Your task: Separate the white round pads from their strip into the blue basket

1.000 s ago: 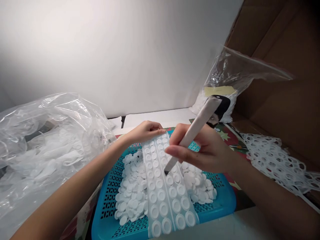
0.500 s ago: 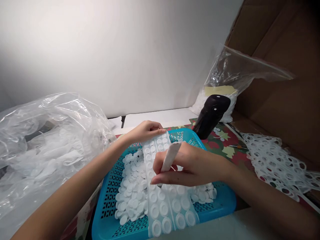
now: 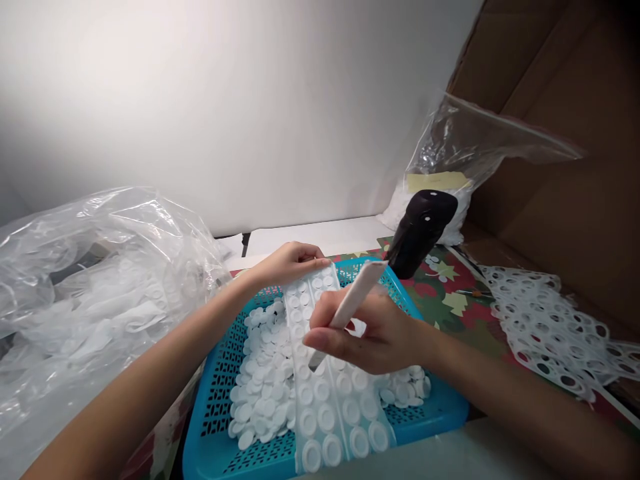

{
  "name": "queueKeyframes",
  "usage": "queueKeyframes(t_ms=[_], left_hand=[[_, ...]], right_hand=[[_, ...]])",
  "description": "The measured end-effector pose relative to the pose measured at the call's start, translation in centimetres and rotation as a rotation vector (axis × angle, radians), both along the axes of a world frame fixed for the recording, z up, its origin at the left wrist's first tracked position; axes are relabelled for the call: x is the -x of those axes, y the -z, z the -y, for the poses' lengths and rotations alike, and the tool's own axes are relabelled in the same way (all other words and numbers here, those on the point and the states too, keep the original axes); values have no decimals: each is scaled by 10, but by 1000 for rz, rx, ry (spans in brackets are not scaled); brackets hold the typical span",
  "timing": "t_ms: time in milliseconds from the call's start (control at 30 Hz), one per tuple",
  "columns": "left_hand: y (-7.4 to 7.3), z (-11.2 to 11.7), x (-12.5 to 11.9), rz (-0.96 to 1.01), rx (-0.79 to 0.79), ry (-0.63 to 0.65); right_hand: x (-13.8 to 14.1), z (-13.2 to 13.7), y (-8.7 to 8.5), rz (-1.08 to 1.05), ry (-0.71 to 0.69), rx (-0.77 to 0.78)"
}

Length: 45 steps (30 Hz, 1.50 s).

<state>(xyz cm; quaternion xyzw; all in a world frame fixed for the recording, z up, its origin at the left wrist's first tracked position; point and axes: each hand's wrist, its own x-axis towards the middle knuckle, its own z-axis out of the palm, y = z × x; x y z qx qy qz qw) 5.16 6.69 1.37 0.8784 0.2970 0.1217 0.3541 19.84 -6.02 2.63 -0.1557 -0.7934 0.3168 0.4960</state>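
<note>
My left hand (image 3: 290,263) pinches the far end of a translucent strip of white round adhesive discs (image 3: 333,407), which runs down across the basket. My right hand (image 3: 375,337) is shut around a white-handled craft knife (image 3: 355,297). The knife's tip sits low over the strip's left side, and its blade is mostly hidden behind my fingers. Below the strip, a heap of loose white discs (image 3: 263,383) lies in a blue perforated plastic basket (image 3: 445,417), with more discs showing to the right of my right hand.
A crumpled clear plastic bag (image 3: 95,280) fills the left side. A black upright object (image 3: 420,233) stands behind the basket, before a zip bag of white material (image 3: 445,160). A perforated white sheet (image 3: 545,327) lies on festive patterned paper (image 3: 450,293), beside a cardboard wall (image 3: 550,100).
My right hand has moved down and left over the strip, bringing the knife tip lower along it. The knife no longer covers the black object. My left hand has stayed in place.
</note>
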Motion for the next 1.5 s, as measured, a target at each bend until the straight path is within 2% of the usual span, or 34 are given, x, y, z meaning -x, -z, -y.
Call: queueKeyframes(t_ms=[267, 500, 867, 1200, 1267, 1433, 1500], left_hand=[[-1, 0, -1, 10, 3, -1], [-4, 4, -2, -27, -28, -10], [-4, 3, -1, -9, -28, 3], [-3, 3, 0, -2, -32, 15], [-4, 3, -1, -10, -28, 7], [-3, 2, -1, -5, -16, -5], [-2, 2, -1, 5, -7, -11]], right_hand=[[0, 1, 2, 62, -69, 62], [1, -2, 0, 145, -114, 30], [1, 0, -1, 226, -68, -45], [0, 2, 7, 620, -138, -77], [0, 2, 6, 554, -123, -40], [0, 3, -3, 133, -98, 110], [0, 5, -5, 33, -115, 168]])
